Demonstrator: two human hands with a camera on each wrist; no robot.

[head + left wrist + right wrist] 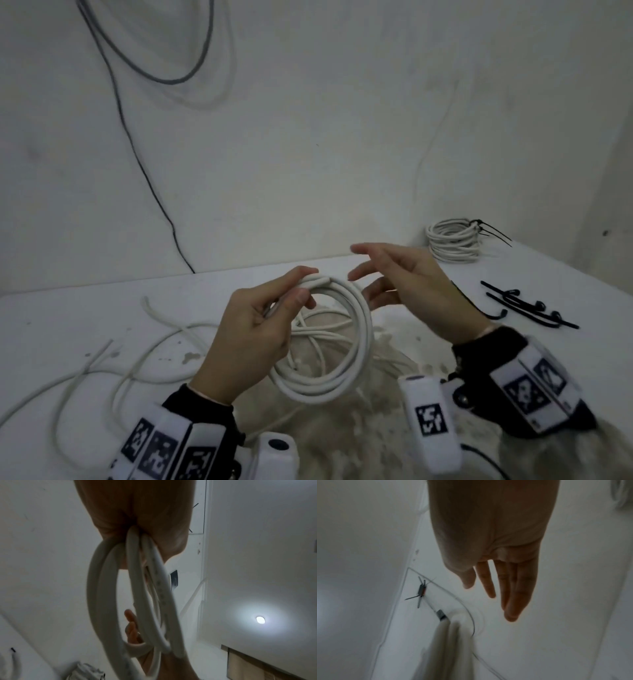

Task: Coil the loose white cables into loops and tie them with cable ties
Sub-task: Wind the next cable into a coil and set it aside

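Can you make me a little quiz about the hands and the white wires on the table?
1. True or false: the left hand grips the coil of white cable.
2. Is the right hand A) pinching a cable tie, B) open with straight fingers beside the coil, or C) flat on the table?
3. Fill in: the black cable ties lie on the table to the person's ____.

Key:
1. True.
2. B.
3. Right, nearer the person than the finished bundle that is already tied.
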